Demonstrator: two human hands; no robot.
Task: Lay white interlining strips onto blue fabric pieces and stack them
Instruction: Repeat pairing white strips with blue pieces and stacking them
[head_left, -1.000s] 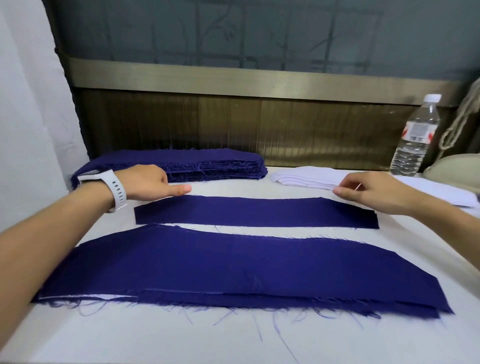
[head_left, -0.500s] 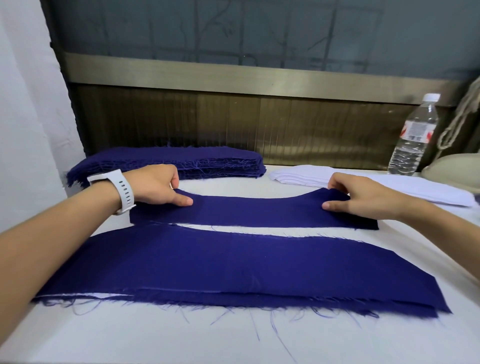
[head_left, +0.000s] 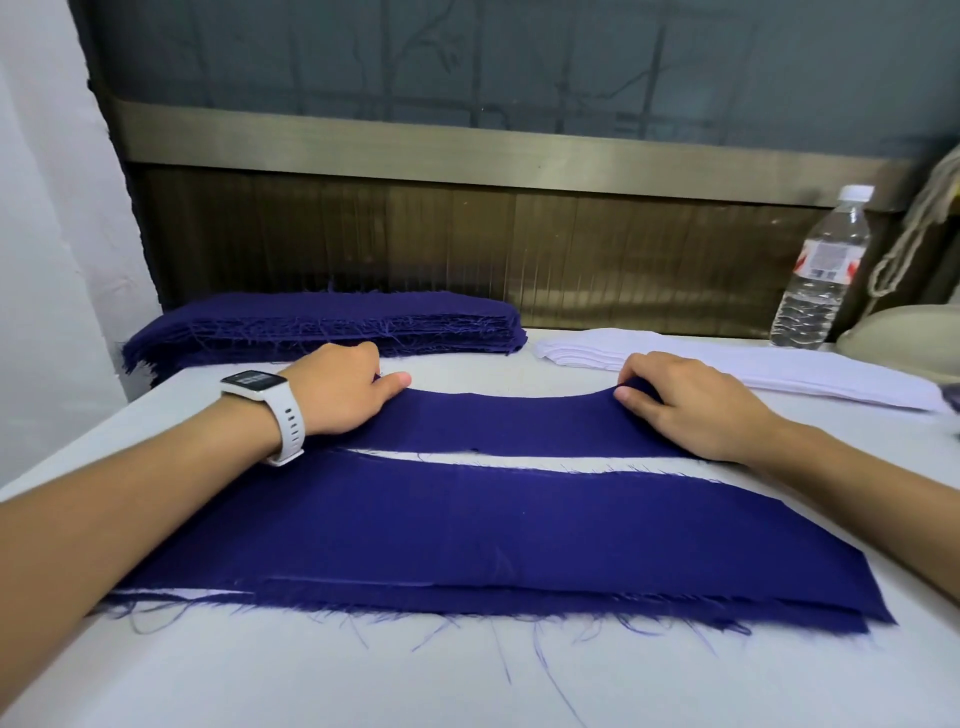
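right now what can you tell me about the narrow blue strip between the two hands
The narrow blue strip is dark blue woven cloth with frayed edges, lying on the white table beyond the wider blue pieces. The left hand pinches its left end, the right hand its right end; the far edge sags between them.

Soft, even light keeps the white tabletop (head_left: 467, 686) bright, with only faint, diffuse shadows under the blue fabric strip (head_left: 519, 426) and the forearms (head_left: 130, 519), while the panelled wall (head_left: 467, 249) behind stays dim. The centre is sharp down to loose threads. Wide-angle distortion bows the brass rail (head_left: 467, 150), stretches the forearms toward the lower corners, and tilts the slightly soft water bottle (head_left: 818, 270).
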